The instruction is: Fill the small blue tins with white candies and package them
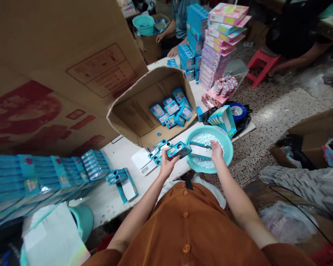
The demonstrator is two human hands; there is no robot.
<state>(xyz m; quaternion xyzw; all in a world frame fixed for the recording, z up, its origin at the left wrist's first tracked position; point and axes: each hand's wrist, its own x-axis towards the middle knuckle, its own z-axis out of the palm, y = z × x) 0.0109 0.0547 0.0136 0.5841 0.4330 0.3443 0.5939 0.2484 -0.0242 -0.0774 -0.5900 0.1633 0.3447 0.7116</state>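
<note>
My left hand (168, 163) grips a small blue box (178, 149) just left of a turquoise basin (228, 146). The basin holds many small white pellets (207, 139), and an open blue tray with a white inside (201, 150) lies across it. My right hand (217, 150) is over the basin's right part, at the tray's right end; whether its fingers hold anything is too small to tell. Several blue boxes with round holes (157, 153) sit on a white scale (144, 162) left of my left hand. More blue boxes (172, 108) lie in a tipped cardboard box (127, 107).
Stacked blue packs (39, 177) line the table's left side, near an open blue carton (127, 188). Tall pink and purple boxes (215, 61) stand at the back. A blue tape roll (238, 111) lies behind the basin. A person's hands (172, 51) rest across the table.
</note>
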